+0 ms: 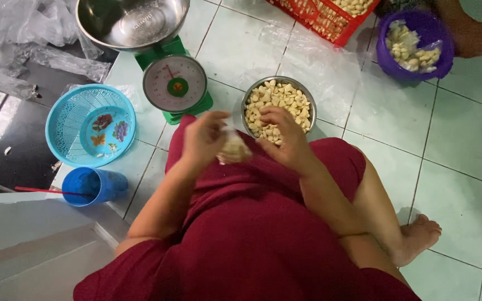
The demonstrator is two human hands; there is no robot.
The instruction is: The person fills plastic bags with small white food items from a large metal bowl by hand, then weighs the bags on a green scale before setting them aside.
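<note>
Your left hand (pixel 203 136) is closed around a small clear bag (pixel 234 149) of pale pieces, holding it just this side of the steel bowl (pixel 278 106). Your right hand (pixel 285 134) hangs over the bowl's near rim, fingers curled; motion blur hides whether they pinch any pieces or the bag's edge. This looks like filling the bag from the bowl; a next move would call for keeping the bag's mouth open and close to the rim. Both forearms angle inward over your lap, wrists bent down. Left of the bowl stands a green scale (pixel 175 85); farther left, a blue basket (pixel 91 125) and a blue cup (pixel 93 186).
</note>
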